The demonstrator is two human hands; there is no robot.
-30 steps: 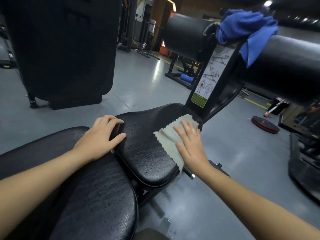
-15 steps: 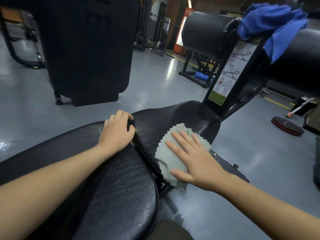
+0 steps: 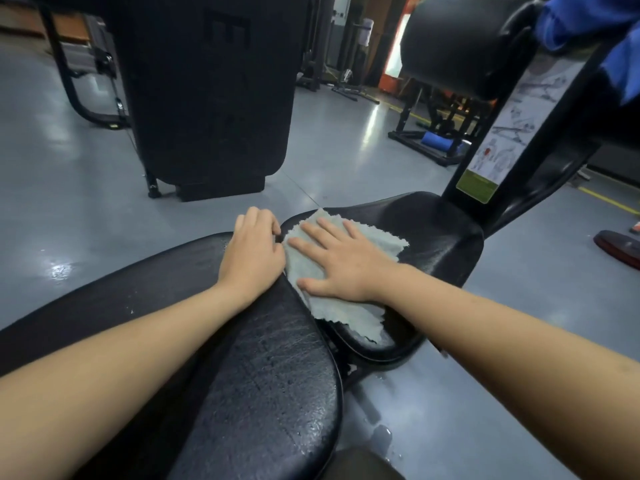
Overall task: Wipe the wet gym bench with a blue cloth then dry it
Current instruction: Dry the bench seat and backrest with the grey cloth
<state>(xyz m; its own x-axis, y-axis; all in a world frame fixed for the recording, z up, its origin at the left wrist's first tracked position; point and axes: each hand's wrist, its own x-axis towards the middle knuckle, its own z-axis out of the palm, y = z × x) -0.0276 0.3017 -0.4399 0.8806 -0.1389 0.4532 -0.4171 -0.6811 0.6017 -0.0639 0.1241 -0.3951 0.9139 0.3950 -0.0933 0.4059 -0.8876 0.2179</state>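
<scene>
On the far seat pad of the black bench, the right hand lies flat, fingers spread, pressing a pale grey-green cloth. Just left, the left hand curls over the end of the near pad, which is beaded with water. At far right, a blue cloth drapes over a roller pad, cut off by the frame edge. An instruction label runs down the post. Far left stands a large black machine, its details lost in shadow.
</scene>
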